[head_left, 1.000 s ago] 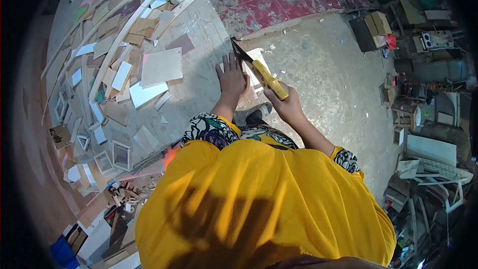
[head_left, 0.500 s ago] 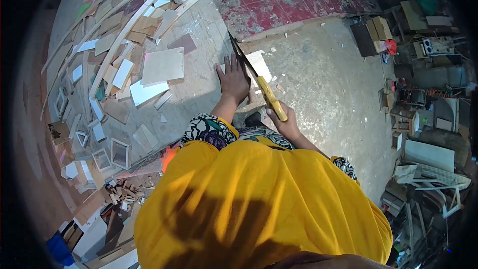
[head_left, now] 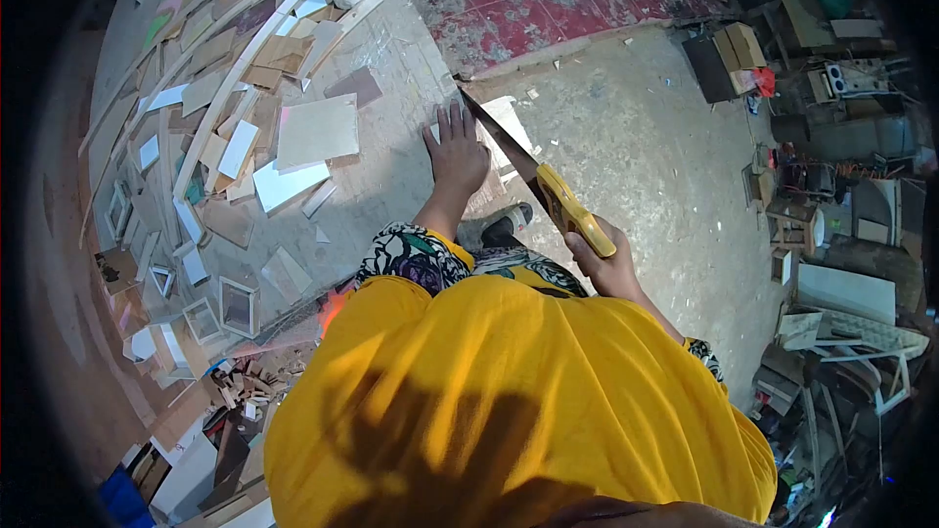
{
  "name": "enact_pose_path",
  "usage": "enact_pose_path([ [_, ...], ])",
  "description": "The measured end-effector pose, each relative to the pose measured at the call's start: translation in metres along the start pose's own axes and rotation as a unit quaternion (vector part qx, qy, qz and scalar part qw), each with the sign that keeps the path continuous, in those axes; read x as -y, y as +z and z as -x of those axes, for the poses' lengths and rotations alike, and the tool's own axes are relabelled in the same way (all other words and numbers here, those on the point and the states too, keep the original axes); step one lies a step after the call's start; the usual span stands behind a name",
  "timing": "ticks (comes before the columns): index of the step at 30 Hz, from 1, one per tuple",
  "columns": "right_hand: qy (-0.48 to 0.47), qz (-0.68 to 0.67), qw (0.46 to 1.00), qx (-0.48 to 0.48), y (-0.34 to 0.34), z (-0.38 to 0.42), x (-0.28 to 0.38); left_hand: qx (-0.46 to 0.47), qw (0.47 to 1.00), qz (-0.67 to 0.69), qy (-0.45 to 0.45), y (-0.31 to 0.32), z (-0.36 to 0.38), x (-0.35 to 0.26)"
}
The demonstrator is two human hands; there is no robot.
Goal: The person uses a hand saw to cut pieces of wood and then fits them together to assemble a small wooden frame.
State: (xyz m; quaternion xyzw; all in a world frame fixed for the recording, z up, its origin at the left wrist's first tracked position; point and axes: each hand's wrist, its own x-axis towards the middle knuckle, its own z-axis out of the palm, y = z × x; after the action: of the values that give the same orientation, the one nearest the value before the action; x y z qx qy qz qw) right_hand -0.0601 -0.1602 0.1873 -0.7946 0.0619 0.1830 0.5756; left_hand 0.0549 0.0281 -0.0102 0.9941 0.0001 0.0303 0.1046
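Note:
My left hand (head_left: 458,154) lies flat near the right edge of the wooden worktable (head_left: 391,171), palm down with its fingers stretched forward. A small pale piece (head_left: 435,133) shows beside the fingers; most of what lies under the palm is hidden. My right hand (head_left: 608,266) is wrapped round the yellow handle of a handsaw (head_left: 579,215). The dark blade slants away to the upper left, its tip near the table edge just ahead of my left fingertips. The blade's contact with any wood cannot be made out.
Wood offcuts and long curved strips (head_left: 256,34) cover the table's left side. Square board pieces (head_left: 318,132) and small frames (head_left: 238,305) lie nearer. A foot (head_left: 504,228) stands on the concrete floor (head_left: 636,166). Cartons (head_left: 736,49) and stacked furniture parts (head_left: 846,293) line the right.
My right hand has drawn the saw back, down and to the right, so more blade shows beyond the table edge. My left hand has stayed almost in place.

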Motion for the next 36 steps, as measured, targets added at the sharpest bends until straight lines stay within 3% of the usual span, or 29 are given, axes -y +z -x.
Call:
enact_pose_path([
  [4, 0.050, 0.047, 0.997, 0.020, -0.009, -0.002, 0.022, 0.019, 1.000, 0.001, 0.001, -0.001, 0.000, 0.000],
  [9, 0.002, 0.102, 0.994, 0.032, -0.008, -0.034, 0.039, 0.037, 0.999, -0.014, 0.006, -0.008, 0.001, -0.001],
  [14, -0.043, 0.143, 0.988, 0.032, 0.026, -0.084, 0.012, 0.046, 0.999, -0.014, 0.005, -0.011, -0.001, 0.002],
  [19, -0.028, 0.088, 0.995, 0.031, 0.019, -0.075, 0.007, 0.031, 0.999, -0.011, -0.001, -0.006, -0.002, -0.001],
  [23, -0.070, 0.121, 0.990, 0.020, 0.010, -0.030, 0.017, 0.033, 0.999, -0.018, -0.013, -0.005, -0.003, -0.001],
  [27, 0.020, 0.060, 0.998, 0.023, -0.010, 0.002, 0.028, 0.024, 0.999, -0.030, -0.018, 0.003, -0.003, -0.002],
  [36, 0.009, 0.096, 0.995, 0.028, -0.008, -0.020, 0.044, 0.018, 1.000, -0.018, 0.009, -0.009, 0.003, -0.001],
])
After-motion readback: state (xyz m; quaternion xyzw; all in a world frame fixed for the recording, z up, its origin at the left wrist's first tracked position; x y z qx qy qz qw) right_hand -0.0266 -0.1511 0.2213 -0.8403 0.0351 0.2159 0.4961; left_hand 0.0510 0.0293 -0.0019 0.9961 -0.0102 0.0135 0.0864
